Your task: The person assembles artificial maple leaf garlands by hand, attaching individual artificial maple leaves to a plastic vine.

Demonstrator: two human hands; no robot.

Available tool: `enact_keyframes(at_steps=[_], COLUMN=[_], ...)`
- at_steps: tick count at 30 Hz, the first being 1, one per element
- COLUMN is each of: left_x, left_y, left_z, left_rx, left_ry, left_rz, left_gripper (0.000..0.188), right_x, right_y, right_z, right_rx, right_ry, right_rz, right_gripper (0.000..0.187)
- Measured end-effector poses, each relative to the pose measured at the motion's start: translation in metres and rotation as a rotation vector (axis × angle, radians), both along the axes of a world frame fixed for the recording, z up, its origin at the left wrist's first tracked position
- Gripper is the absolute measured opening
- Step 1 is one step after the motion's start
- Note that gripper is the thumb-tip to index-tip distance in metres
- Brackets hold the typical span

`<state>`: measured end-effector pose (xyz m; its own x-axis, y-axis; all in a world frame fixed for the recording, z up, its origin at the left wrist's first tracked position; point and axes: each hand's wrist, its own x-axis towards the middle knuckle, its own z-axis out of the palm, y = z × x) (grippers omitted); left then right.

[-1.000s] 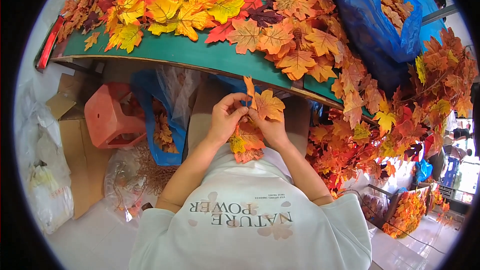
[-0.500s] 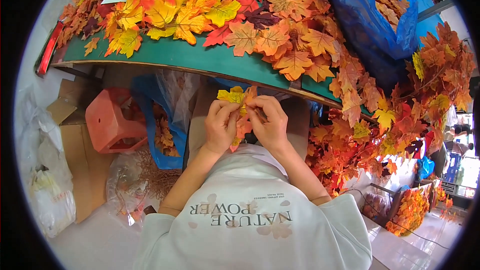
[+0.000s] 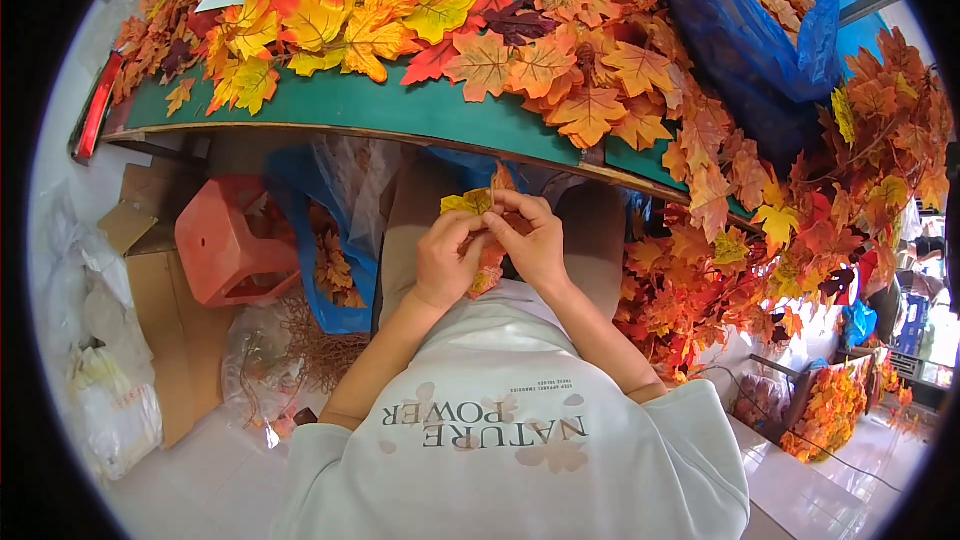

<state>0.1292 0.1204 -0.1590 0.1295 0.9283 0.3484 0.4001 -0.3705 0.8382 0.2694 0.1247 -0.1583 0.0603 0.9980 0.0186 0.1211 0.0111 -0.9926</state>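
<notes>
two hands: my left hand (image 3: 446,258) and right hand (image 3: 532,248) were together, fingertips meeting, both pinched on a small leaf sprig (image 3: 488,275).
leaf sprig: i had it over my lap (image 3: 402,230), just off the near edge of the worktop (image 3: 330,105); a yellow leaf (image 3: 465,202) showed at its left, an orange leaf (image 3: 503,178) stood up at its top, and its pinkish end hung between my hands.
grip point: my fingers hid the stem.
worktop: yellow leaves (image 3: 375,35) lay by the near edge; orange leaves (image 3: 590,110) lay right of them, more hanging over toward the right corner.
right end: a blue bag (image 3: 815,70) held orange leaves.
under the left part: i had a red stool (image 3: 212,250) near another blue bag (image 3: 352,320).
</notes>
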Motion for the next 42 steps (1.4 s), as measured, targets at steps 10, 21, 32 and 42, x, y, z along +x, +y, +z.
enact_keyframes(at_steps=[10, 21, 32, 42], left_x=[-0.021, -0.008, 0.000, -0.025], left_y=[0.032, 0.025, 0.003, 0.005], left_z=[-0.008, 0.010, -0.007, 0.026], left_rx=[-0.681, -0.845, -0.451, -0.912], left_ry=[-0.594, -1.424, -0.368, -1.430], left_rz=[-0.105, -0.045, -0.268, -0.504], left_gripper=[0.018, 0.015, 0.010, 0.009], right_x=[0.006, 0.031, 0.024, -0.005], right_y=[-0.005, 0.021, 0.148, 0.200], right_z=[0.002, 0.088, 0.166, 0.155], right_rx=[0.486, 0.158, 0.572, 0.530], right_ry=[-0.455, -0.389, -0.854, -1.106], right_rz=[0.085, 0.584, 0.353, 0.499], right_gripper=[0.033, 0.035, 0.016, 0.023])
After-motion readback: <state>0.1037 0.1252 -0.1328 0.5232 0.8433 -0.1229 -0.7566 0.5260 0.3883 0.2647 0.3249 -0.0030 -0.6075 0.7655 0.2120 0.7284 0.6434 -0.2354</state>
